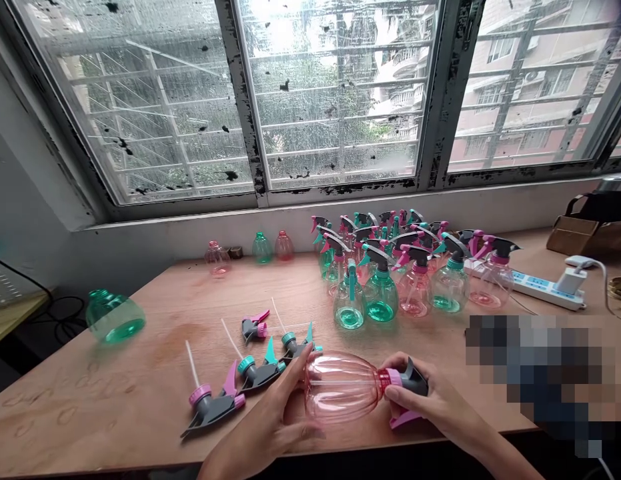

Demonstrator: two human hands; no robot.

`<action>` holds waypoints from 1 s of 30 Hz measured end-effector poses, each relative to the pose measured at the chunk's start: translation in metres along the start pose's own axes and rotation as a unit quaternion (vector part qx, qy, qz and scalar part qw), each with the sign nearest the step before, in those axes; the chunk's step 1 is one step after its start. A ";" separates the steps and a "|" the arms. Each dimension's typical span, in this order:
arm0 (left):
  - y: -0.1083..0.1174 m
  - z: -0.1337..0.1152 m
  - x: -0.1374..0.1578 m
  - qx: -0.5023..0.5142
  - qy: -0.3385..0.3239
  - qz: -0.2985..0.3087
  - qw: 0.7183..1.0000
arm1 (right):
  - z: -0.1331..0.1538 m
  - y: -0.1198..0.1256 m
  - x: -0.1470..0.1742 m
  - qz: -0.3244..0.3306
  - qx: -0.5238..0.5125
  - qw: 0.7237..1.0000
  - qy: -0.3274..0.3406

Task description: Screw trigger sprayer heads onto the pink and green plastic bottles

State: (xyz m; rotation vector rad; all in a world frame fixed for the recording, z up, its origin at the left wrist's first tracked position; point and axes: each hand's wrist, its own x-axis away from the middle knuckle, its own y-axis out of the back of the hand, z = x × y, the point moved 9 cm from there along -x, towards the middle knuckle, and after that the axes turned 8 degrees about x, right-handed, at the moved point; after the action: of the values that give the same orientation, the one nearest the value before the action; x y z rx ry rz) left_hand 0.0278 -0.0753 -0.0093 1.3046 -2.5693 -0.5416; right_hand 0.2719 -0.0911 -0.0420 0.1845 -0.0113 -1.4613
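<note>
A clear pink spray bottle [343, 390] lies sideways in front of me, above the near edge of the table. Round its base curl the fingers of my left hand [270, 417]. At the neck, my right hand [430, 393] grips the pink collar of the grey trigger spray head [413, 379]; the head sits at the bottle's mouth and its pink trigger points down. Left of the bottle lie several loose spray heads with dip tubes: a pink-and-grey one [210, 407], a teal-and-grey one [260, 372], another teal one [293, 343] and a pink one [254, 328].
Several bottles with spray heads [381, 297] stand grouped at the back right, beside a white power strip [545, 290]. Headless bottles stand along the back, including a green one [263, 248]. A larger-looking green bottle [115, 317] is at left. A brown bag [590, 227] sits far right.
</note>
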 end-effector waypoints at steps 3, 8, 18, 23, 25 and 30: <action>-0.003 0.000 -0.001 0.037 -0.011 0.008 0.999 | 0.000 0.001 0.000 -0.009 -0.005 1.000 0.000; -0.004 0.004 -0.002 0.045 -0.020 0.031 0.998 | -0.001 0.002 0.000 -0.012 -0.002 1.000 -0.002; -0.002 0.006 0.003 0.000 -0.015 0.004 1.000 | 0.007 0.000 0.002 0.003 0.001 1.000 0.008; -0.004 0.007 0.000 0.055 -0.001 0.017 0.998 | 0.006 -0.001 0.004 0.011 0.005 1.000 0.005; -0.003 0.005 0.000 0.031 0.005 0.017 0.999 | 0.004 -0.001 0.004 0.016 0.006 1.000 -0.001; -0.004 -0.002 0.001 -0.014 -0.003 0.019 1.000 | -0.001 -0.001 0.004 0.022 0.011 1.000 -0.014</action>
State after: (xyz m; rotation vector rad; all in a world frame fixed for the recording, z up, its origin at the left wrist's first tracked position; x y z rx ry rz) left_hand 0.0307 -0.0792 -0.0088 1.2430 -2.5766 -0.5738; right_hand 0.2719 -0.0947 -0.0431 0.1801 -0.0541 -1.4202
